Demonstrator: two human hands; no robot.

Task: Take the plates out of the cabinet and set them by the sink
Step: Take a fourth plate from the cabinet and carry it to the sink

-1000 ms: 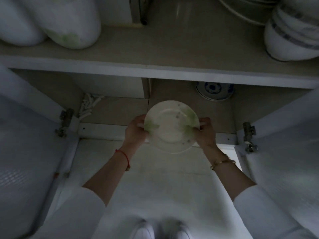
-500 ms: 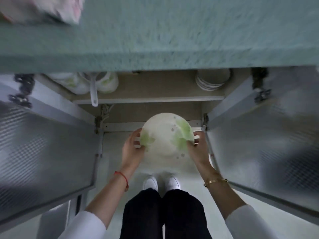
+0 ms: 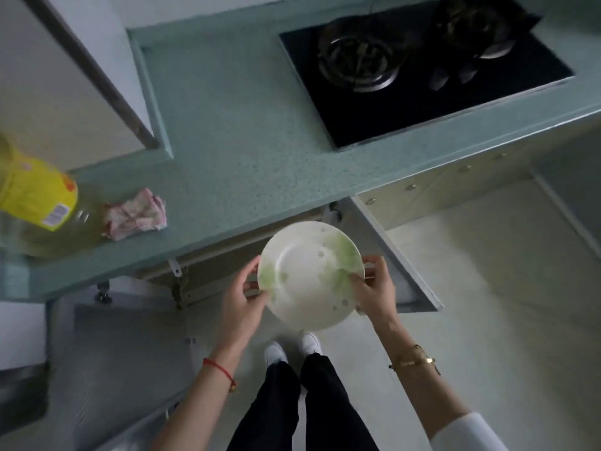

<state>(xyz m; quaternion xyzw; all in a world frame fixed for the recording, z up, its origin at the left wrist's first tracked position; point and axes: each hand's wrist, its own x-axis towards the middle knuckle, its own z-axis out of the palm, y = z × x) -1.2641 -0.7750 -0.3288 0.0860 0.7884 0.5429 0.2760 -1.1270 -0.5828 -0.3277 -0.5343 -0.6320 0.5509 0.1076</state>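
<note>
Both hands grip a white plate (image 3: 309, 275) with green floral print: left hand (image 3: 242, 296) clamped on its left rim, right hand (image 3: 374, 289) on its right, held below the teal countertop (image 3: 234, 151) edge, above the floor

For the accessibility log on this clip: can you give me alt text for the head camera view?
Seen from above, a person's left hand and right hand grip opposite edges of a white plate with green floral print, held in front of a teal countertop above open cabinet doors. A yellow-labelled oil bottle and pink cloth sit left; a black gas hob lies right.
</note>
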